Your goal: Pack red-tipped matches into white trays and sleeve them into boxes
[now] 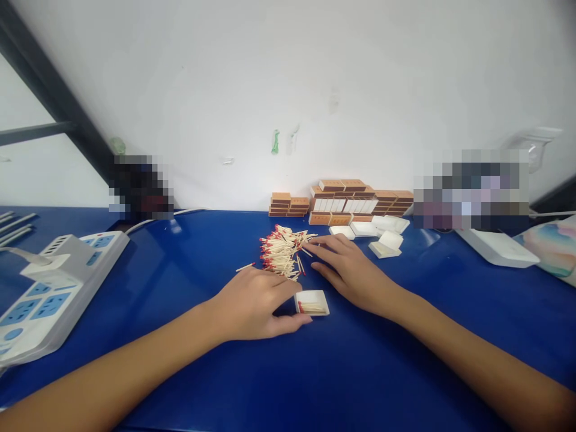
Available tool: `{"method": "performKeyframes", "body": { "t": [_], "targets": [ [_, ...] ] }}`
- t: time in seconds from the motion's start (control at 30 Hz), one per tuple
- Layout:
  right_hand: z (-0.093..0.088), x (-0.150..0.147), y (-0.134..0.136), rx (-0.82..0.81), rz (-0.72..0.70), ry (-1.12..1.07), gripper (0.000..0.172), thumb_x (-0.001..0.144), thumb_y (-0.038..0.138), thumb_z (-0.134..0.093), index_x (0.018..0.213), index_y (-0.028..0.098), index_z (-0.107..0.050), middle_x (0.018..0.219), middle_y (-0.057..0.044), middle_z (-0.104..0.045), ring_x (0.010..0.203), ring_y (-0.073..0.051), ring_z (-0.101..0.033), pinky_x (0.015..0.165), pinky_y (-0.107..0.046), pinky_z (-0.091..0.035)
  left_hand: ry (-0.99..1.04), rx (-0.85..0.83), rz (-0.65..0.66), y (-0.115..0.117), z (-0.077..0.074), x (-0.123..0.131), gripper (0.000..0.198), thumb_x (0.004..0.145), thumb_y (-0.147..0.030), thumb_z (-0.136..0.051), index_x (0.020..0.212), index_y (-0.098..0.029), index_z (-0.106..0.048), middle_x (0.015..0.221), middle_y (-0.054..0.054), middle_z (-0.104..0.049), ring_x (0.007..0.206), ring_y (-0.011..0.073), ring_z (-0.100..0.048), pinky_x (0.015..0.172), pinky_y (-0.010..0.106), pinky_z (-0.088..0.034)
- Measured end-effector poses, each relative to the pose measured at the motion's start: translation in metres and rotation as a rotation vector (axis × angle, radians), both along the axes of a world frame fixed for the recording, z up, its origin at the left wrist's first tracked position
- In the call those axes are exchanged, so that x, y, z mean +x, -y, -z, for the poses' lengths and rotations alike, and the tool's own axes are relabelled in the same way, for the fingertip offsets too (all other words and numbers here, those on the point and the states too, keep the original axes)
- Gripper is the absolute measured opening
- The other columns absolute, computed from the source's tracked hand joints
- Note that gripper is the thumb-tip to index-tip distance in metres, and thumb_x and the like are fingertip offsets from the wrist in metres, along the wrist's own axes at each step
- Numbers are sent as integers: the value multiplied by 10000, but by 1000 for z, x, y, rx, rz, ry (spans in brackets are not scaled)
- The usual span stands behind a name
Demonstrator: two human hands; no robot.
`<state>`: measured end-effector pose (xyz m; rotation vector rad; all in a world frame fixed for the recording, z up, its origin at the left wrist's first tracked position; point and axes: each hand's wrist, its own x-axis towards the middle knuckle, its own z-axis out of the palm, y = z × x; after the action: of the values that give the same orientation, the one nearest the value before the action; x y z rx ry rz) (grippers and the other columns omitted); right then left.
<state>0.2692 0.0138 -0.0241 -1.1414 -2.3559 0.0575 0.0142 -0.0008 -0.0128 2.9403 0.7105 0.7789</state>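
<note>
A pile of red-tipped matches (282,251) lies on the blue table (288,372). My left hand (254,303) rests beside a small white tray (312,303) with a few matches in it, thumb and fingers pinching the tray's left edge. My right hand (348,267) lies flat on the table, fingers stretched toward the match pile, fingertips touching its right side.
Stacked brown matchboxes (342,201) stand against the white wall. Several empty white trays (382,234) lie in front of them. A white power strip (49,288) sits at the left. A white flat device (497,247) and a colourful pouch (555,246) lie at the right.
</note>
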Motion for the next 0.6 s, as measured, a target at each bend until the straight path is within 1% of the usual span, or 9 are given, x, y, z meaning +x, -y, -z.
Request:
{"method": "performKeyframes", "body": {
  "t": [0.07,0.17,0.3,0.4,0.5,0.6],
  "targets": [
    [4,0,-2,13,1,62,403,1044,228,-484,1438,246,-566,1371,-115,-631,1259,-311,-539,1038,-567,-477,-11,7,-10,0,0,0,336,927,-499,-682,1000,-172,-712,683,-26,-699,633,158,-700,529,276,-389],
    [5,-2,-3,35,-5,85,330,1042,218,-486,1341,211,-627,1284,-118,-673,1201,-303,-560,992,-553,-499,1,33,-10,-1,0,-1,338,924,-498,-690,1004,-170,-707,671,-39,-691,628,148,-696,516,282,-363],
    [5,-3,-5,66,-6,30,202,1024,212,-539,1159,195,-688,1135,-111,-689,1078,-280,-582,944,-501,-503,31,64,-6,-1,-2,-1,343,932,-503,-679,1001,-168,-706,676,-43,-692,612,141,-687,510,290,-359],
    [6,-7,-9,74,41,-47,137,1010,261,-591,1055,188,-697,1016,-102,-666,970,-263,-580,878,-454,-505,17,57,-7,-1,-2,0,352,939,-510,-665,997,-166,-707,682,-35,-692,621,149,-694,511,291,-370],
    [9,-13,-15,58,98,-99,104,978,284,-648,947,191,-683,919,-82,-634,907,-256,-568,810,-419,-494,14,44,-13,-1,-2,1,352,939,-515,-659,984,-170,-710,667,-30,-682,605,147,-685,512,282,-381],
    [11,-16,-18,27,141,-118,125,960,240,-655,843,202,-641,861,-61,-625,869,-246,-563,770,-397,-475,25,37,-7,-2,-2,0,335,944,-499,-658,984,-170,-707,675,-26,-683,602,136,-671,527,267,-407]
  ]
}}
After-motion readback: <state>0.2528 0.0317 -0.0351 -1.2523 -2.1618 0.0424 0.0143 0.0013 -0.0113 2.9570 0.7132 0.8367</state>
